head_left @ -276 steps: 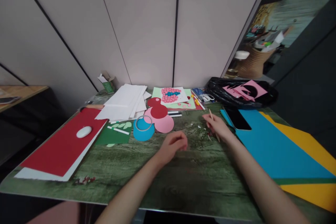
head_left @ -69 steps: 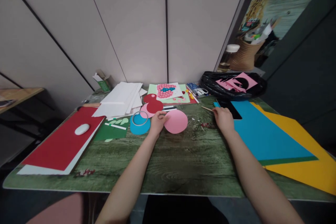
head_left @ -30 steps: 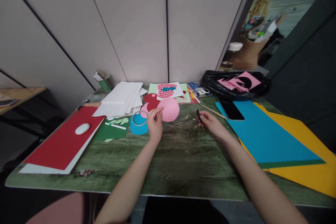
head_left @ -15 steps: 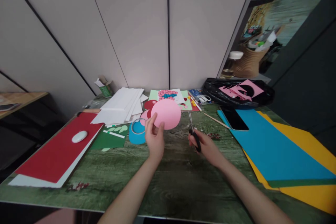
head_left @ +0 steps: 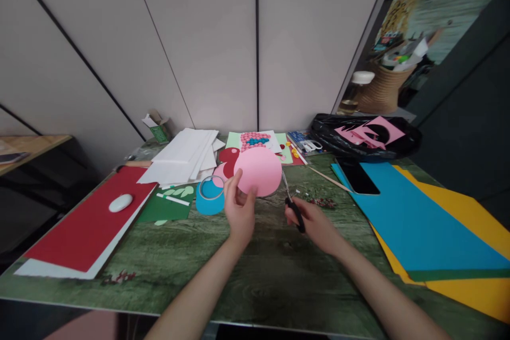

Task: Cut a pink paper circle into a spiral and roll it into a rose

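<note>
My left hand [head_left: 240, 204] pinches a rounded pink paper disc [head_left: 261, 170] by its lower left edge, holding it above the table. In my right hand [head_left: 313, 222] is a pair of scissors [head_left: 295, 215] with black handles, the blades pointing up close to the disc's right edge. Whether the blades touch the paper I cannot tell. Behind the disc lie red paper shapes [head_left: 229, 155] and part of another pink piece. Just left of my left hand is a roll of tape [head_left: 201, 195] on a blue paper shape [head_left: 207, 207].
Left are white sheets [head_left: 179, 154], red paper [head_left: 87, 223] with a white oval object [head_left: 120, 203], and green paper [head_left: 165, 210]. Right lie a phone [head_left: 358, 176], blue paper [head_left: 418, 218] and yellow paper [head_left: 470, 223]. A black bag [head_left: 322, 130] with pink scraps sits at the back right.
My left hand has moved the pink disc slightly right, closer to the scissors. The scissors' blades now lean more to the left, near the disc's edge.
</note>
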A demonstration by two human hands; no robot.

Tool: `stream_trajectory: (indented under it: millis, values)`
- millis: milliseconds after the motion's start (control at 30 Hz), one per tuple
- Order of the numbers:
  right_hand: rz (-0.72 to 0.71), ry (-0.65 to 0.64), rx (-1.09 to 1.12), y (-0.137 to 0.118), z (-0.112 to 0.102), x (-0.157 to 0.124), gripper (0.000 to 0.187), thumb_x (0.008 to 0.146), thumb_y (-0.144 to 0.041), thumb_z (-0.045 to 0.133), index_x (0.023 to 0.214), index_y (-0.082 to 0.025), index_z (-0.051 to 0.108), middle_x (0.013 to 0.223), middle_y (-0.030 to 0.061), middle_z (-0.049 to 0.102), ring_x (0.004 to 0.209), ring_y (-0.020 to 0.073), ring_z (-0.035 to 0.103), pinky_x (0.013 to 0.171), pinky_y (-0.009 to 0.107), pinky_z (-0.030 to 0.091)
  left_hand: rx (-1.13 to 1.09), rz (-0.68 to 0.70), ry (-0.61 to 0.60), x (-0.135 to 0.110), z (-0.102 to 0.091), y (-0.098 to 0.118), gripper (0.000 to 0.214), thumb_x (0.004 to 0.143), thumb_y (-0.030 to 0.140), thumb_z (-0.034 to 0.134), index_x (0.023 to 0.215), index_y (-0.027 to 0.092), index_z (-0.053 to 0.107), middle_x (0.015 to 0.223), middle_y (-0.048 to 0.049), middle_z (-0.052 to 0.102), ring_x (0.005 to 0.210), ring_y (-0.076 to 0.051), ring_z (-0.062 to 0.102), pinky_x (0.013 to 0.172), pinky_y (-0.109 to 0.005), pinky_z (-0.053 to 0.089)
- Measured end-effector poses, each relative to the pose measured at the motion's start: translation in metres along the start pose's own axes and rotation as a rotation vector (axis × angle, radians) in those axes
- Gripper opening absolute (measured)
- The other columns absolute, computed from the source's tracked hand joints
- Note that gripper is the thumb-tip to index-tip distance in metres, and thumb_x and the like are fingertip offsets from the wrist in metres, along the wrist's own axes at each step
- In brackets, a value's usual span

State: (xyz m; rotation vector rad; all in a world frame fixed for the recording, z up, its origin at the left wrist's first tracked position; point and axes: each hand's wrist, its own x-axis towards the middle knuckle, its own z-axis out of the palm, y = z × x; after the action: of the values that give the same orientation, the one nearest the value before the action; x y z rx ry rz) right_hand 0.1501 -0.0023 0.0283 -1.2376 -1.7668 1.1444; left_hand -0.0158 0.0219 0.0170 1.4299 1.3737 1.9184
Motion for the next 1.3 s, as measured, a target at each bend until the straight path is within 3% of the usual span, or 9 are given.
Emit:
stream_trajectory:
  millis: [967,1300]
  values:
    - [0.05,0.017,-0.018,-0.0018,0.0036,-0.0018,0.032,0.083,-0.046,0.045,0.068,-0.018,0.047,0.062,-0.002,0.053,0.051,0.0097,0.045,0.049,0.022,0.033,0.061,0.07,-0.012,-0.0047,0.0001,0.0005,0.046,0.076,0.029,0.06,0.12,0.023,0.049,0.109,-0.0076,0.049,0.102,-0.019,0.047,0.081,-0.029,0.041]
    - [0.046,0.021,-0.036,0.0016,0.0051,-0.0014,0.031,0.084,-0.045,0.044,0.068,-0.018,0.048,0.059,-0.0024,0.053,0.046,0.0082,0.043,0.044,0.02,0.031,0.034,0.058,-0.021,-0.0041,-0.0006,0.0001,0.047,0.075,0.029,0.061,0.12,0.024,0.05,0.105,-0.0061,0.05,0.092,-0.016,0.049,0.072,-0.025,0.042]
